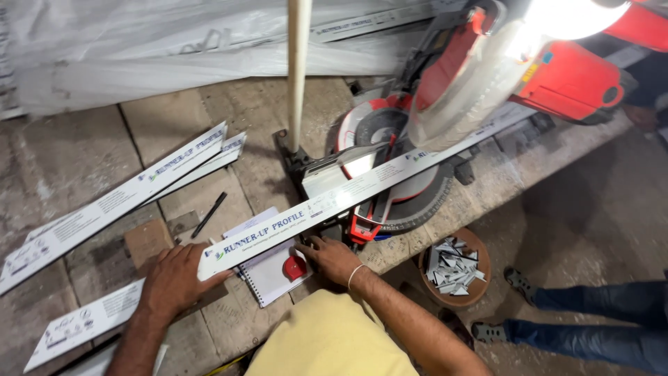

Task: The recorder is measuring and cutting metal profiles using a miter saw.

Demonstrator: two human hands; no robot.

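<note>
One long white strip (348, 191) lies slanted across the bed of the red saw (445, 90), under its blade guard. The left hand (174, 278) lies flat with spread fingers on the near end of the strip, far from the saw. The right hand (332, 256) presses open on the strip's edge, just in front of the saw. A spiral notebook (261, 268) sits under the strip, near the saw's base. A black pen (209, 214) lies left of the saw. A brown bowl of metal bits (456, 268) sits right of the saw's base.
</note>
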